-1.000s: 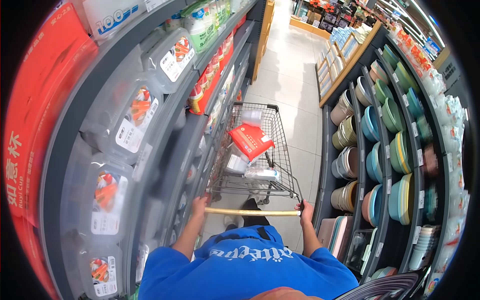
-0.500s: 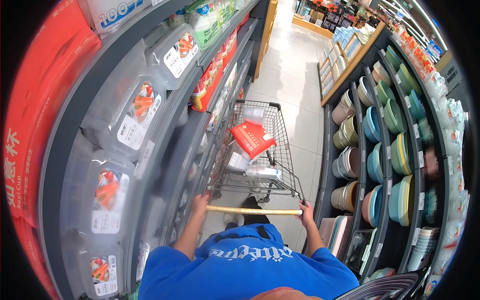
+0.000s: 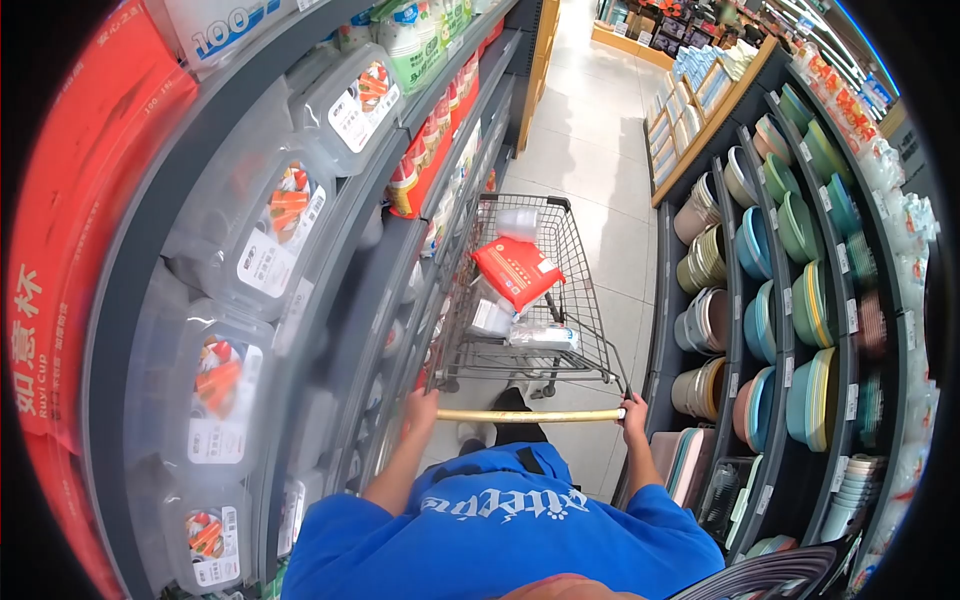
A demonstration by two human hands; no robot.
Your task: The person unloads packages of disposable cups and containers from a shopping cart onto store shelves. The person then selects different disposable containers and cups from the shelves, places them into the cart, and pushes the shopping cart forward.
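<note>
A wire shopping cart [image 3: 590,290] stands in front of me, its yellow handle bar [image 3: 530,415] across my body. My left hand [image 3: 421,408] is closed at the bar's left end, close beside the shelf. At the right end, my right hand [image 3: 634,412] is wrapped round the corner of the handle. Inside the cart lie a red packet [image 3: 517,272], a clear plastic tub [image 3: 517,222], a whitish box-like container [image 3: 491,317] and a clear wrapped pack [image 3: 543,337].
Plastic food containers [image 3: 285,215] and red packs [image 3: 437,130] line the left shelf. Stacked bowls and basins [image 3: 812,300] fill the right shelves. A tiled aisle floor [image 3: 600,120] runs ahead between them. A wooden-edged display [image 3: 705,110] stands farther along on the right.
The cart, its handle and both my hands have shifted slightly to the right in view. Both hands keep their hold, and the cart's contents look the same.
</note>
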